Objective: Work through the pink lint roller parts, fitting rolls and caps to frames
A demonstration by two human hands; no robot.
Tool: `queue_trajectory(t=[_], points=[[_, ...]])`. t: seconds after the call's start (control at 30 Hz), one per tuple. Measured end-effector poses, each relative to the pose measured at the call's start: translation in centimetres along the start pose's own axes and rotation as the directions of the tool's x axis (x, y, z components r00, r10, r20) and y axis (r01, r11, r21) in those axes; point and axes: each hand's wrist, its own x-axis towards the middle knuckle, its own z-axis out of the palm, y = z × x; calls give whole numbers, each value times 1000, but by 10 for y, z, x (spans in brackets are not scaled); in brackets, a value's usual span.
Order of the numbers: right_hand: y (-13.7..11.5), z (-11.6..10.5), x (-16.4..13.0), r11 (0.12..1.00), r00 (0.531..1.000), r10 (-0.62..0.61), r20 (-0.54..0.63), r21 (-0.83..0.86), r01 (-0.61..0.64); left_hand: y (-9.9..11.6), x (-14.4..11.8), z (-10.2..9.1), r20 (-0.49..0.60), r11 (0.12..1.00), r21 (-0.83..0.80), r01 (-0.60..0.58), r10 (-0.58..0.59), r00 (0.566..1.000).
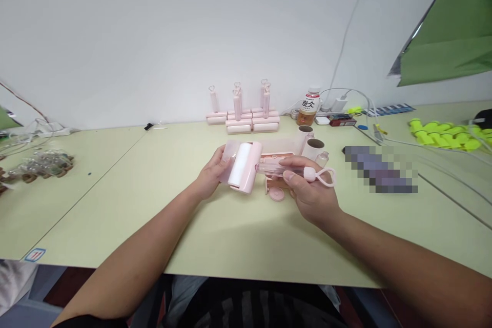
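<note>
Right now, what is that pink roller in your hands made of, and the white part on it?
The pink roller looks like smooth matte plastic: even pastel colour, moulded rounded edges, clear handle section. The white roll seems to be paper, probably sticky sheets; it looks flat white without shine, though I cannot be sure.

A plain white wall (pixel 154 36) fills the back of the room, evenly lit, with a thin white cable (pixel 348 31) running up it. Pale yellow-green tables (pixel 230 236) stand pushed together along it, their seams showing. A green sheet (pixel 453 36) hangs at the upper right corner.
</note>
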Motion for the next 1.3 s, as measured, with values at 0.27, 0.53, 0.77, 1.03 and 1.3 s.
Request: queue_trajectory(t=[0.27, 0.53, 0.77, 1.03, 1.3], points=[[3, -5, 1, 964, 985, -171, 25, -203, 172, 3, -2, 2, 19, 999, 25, 28, -29, 999], [5, -7, 1, 962, 985, -167, 41, -210, 172, 5, -1, 0, 48, 996, 58, 72, -74, 996], [5, -5, 4, 988, 996, -68, 54, -133, 75, 2, 1, -3, 71, 995, -3, 102, -102, 992], [-4, -2, 1, 949, 976, -199, 86, -230, 214, 5, 0, -1, 83, 995, -68, 74, -68, 994], [3, -6, 0, 910, 935, -301, 190, -236, 341, 3, -2, 1, 43, 998, 60, -29, 27, 999]])
